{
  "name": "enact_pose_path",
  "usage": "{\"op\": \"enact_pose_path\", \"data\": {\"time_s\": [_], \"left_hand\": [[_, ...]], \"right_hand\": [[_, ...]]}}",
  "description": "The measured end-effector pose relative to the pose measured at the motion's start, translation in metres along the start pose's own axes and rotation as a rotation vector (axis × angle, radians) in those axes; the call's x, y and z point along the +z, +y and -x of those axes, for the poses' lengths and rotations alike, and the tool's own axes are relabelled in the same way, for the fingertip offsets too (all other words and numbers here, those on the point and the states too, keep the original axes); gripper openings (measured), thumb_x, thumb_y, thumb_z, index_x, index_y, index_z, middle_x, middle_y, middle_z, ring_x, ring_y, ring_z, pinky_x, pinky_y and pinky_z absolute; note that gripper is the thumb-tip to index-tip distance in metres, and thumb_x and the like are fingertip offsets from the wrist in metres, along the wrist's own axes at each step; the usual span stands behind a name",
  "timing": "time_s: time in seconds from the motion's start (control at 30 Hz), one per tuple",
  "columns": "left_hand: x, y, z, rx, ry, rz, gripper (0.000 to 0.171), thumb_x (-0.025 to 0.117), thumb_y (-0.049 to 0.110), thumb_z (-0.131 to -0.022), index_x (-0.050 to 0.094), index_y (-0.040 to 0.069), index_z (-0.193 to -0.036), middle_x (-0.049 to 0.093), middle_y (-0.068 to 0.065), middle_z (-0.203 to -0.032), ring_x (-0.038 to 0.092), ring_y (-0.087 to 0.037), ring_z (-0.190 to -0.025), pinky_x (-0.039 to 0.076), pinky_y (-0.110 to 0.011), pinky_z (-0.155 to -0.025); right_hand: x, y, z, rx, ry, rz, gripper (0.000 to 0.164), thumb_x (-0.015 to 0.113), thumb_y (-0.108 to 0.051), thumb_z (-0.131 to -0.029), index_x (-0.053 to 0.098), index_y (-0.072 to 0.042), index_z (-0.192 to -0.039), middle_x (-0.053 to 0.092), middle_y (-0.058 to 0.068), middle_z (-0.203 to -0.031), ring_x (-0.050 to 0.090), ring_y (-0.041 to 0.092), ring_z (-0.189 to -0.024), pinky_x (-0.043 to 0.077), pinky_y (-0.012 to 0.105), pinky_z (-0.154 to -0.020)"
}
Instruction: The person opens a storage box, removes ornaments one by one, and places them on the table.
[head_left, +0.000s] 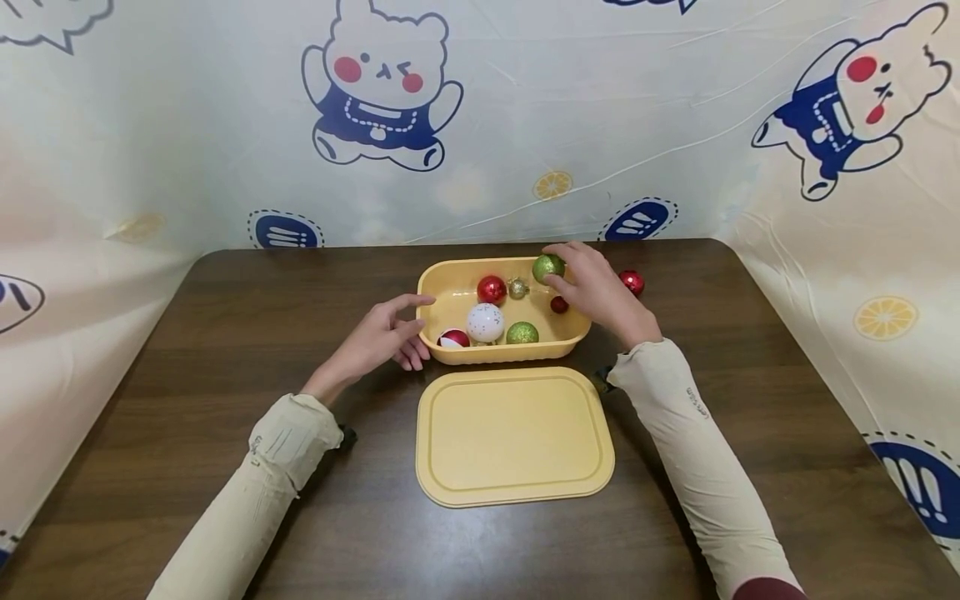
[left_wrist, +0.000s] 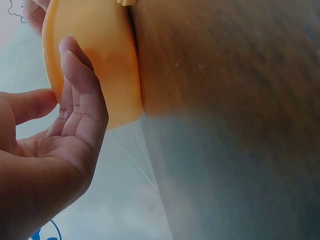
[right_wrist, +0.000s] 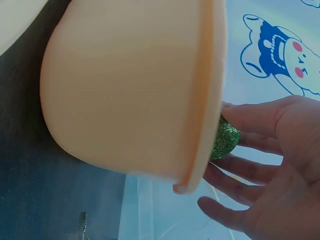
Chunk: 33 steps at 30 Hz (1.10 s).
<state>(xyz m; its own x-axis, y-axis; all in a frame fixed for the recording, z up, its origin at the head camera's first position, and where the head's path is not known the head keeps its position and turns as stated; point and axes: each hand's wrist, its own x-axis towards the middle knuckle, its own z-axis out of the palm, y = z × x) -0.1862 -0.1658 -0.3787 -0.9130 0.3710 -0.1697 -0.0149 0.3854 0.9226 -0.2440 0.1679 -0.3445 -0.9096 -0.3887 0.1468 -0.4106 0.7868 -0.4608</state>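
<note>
Over the right end of a yellow plastic box [head_left: 427,283], my right hand [head_left: 597,287] holds a green glitter ball [head_left: 548,267] between thumb and fingers. The right wrist view shows part of that green ball [right_wrist: 227,137] behind the box's rim. My left hand [head_left: 378,337] is at the box's left end, with a fingertip touching the rim and other fingers [left_wrist: 90,95] beside the outer wall. Inside the box lie a red ball [head_left: 492,290], a speckled white ball [head_left: 485,322], another green ball [head_left: 522,333], a red-and-white ball [head_left: 453,338], a small gold ball [head_left: 518,288] and a small dark red ball [head_left: 558,305].
A flat yellow lid [head_left: 515,437] lies on the dark wooden table [head_left: 322,517], just in front of the box. Another red ball [head_left: 632,282] sits on the table to the right, beyond my right hand. Printed cloth [head_left: 510,108] hangs around the table's back and sides.
</note>
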Motion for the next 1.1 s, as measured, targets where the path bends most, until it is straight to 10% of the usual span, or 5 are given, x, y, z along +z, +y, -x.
{"op": "enact_pose_path", "data": {"time_s": [1.1], "left_hand": [[-0.001, -0.003, -0.001, 0.005, 0.003, 0.007, 0.045, 0.051, 0.01, -0.104, 0.041, 0.007, -0.148, 0.069, -0.02, -0.08, 0.067, -0.04, -0.066, 0.06, -0.037, -0.06]], "right_hand": [[-0.018, 0.009, 0.012, -0.093, 0.09, 0.013, 0.046, 0.067, -0.017, -0.096, 0.054, 0.001, -0.137, 0.055, 0.02, -0.136, 0.051, 0.035, -0.127, 0.041, 0.051, -0.108]]}}
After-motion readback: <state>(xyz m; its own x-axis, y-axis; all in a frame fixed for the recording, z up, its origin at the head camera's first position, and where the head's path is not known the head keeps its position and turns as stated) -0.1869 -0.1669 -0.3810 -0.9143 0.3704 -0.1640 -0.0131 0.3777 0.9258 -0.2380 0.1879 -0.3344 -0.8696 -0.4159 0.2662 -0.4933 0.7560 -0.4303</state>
